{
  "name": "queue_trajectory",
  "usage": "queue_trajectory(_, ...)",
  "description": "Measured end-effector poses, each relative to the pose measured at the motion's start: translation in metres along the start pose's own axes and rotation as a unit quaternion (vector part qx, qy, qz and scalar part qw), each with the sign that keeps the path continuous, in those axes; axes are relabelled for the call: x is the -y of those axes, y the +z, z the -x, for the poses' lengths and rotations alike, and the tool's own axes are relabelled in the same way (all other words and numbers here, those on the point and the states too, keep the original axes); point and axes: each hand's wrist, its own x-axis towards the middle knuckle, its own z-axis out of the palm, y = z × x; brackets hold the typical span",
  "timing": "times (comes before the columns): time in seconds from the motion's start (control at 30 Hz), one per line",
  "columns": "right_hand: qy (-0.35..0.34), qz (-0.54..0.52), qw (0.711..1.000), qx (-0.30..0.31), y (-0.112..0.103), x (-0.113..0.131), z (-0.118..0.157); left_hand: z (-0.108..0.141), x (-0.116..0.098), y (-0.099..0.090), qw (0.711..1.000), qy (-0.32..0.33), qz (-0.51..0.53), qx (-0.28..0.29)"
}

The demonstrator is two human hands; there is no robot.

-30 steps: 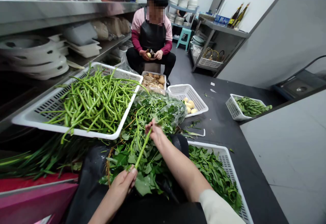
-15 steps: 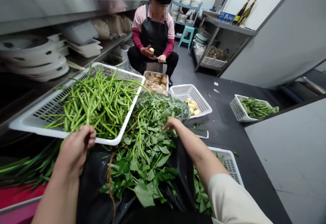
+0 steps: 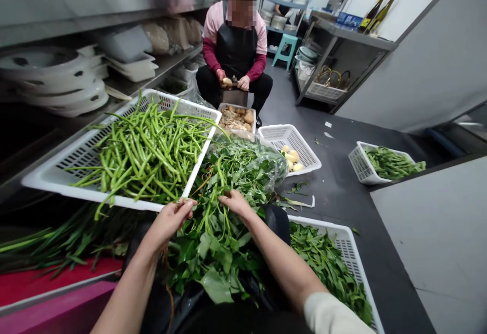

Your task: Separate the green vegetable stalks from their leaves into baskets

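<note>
A heap of leafy green stems lies over my lap, its far part in a clear plastic bag. My left hand is at the near right corner of a white basket, fingers pinched together; what they hold, if anything, is too small to name. Cut green stems fill that basket. Over the middle of the heap, my right hand has its fingers closed on leafy stems. To the right of my lap, another white basket holds loose green leaves.
Ahead, a seated person holds a potato over a crate of potatoes and peelings. A basket with peeled potatoes and one with green pods stand on the floor. Steel shelving runs along the left.
My left hand has moved right, from the cut stems to the basket's corner. My right hand has come left and nearer, onto the stems. The view has shifted slightly left.
</note>
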Motion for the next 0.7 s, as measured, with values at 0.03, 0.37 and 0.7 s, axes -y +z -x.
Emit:
queue_trajectory(0.03,-0.019,-0.025,0.999,-0.021,-0.008,-0.002,0.012,0.000,-0.005,0.004,1.000,0.007,-0.016,0.004)
queue_trajectory(0.37,-0.158,-0.134,0.977,-0.057,-0.034,0.004,0.103,-0.005,-0.069,0.071,0.991,0.088,-0.062,0.084)
queue_trajectory(0.7,-0.081,-0.160,0.980,-0.088,-0.080,-0.024,0.137,-0.007,-0.096,0.055,0.979,0.076,0.186,0.039)
